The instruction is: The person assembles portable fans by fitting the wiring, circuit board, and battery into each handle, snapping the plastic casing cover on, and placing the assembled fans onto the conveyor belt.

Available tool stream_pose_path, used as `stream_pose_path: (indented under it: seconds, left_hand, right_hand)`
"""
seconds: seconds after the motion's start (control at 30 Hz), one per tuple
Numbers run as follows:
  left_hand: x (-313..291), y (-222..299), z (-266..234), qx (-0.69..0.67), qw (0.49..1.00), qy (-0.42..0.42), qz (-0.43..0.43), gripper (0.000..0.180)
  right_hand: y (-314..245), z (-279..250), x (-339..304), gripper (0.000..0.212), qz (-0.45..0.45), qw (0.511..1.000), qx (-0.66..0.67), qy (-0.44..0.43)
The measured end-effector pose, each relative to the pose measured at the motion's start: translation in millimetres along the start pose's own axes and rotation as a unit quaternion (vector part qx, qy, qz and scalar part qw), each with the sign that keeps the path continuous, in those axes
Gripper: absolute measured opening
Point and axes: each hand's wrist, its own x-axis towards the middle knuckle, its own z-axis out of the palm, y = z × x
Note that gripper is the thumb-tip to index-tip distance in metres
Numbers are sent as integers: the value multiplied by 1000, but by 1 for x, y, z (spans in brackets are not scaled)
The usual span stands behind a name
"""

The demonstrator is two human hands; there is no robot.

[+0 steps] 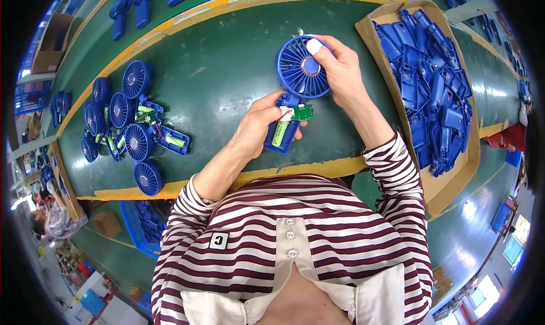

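Note:
A blue handheld fan [302, 66] with its handle opened is held up over the green bench. My right hand [344, 68] grips the round fan head, thumb on the grille, with white tape or a cover on the thumb. My left hand [255, 121] is wrapped round the handle half [273, 143]. Inside the handle lies a light green battery cell [280, 131]. Beside it a small green circuit board [302, 112] sticks out to the right, joined by thin wires. My left fingertips show behind the board.
Several similar fans [136, 142], some with batteries and boards exposed, lie at the left of the bench [210, 58]. A cardboard box [388, 70] full of blue plastic handle shells [434, 92] stands at the right. A blue crate [131, 227] sits below the front edge on the left.

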Motion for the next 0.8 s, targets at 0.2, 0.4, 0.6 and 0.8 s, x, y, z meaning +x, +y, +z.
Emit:
stream_pose_path:
  seconds: [0.2, 0.4, 0.6, 0.8]
  left_hand:
    - [6, -1, 0, -30, 999, -18, 7, 45]
    - [12, -3, 2, -34, 999, -13, 18, 40]
    - [16, -5, -9, -13, 1000, -5, 12, 39]
    - [10, 1, -4, -134, 991, -16, 25, 46]
  right_hand:
    - [-5, -5, 3, 33, 15, 1000, 9, 6]
    - [-9, -8, 5, 32, 6, 1000, 4, 12]
    - [-10, -4, -3, 25, -81, 995, 43, 40]
    - [-7, -9, 0, 24, -46, 996, 65, 38]
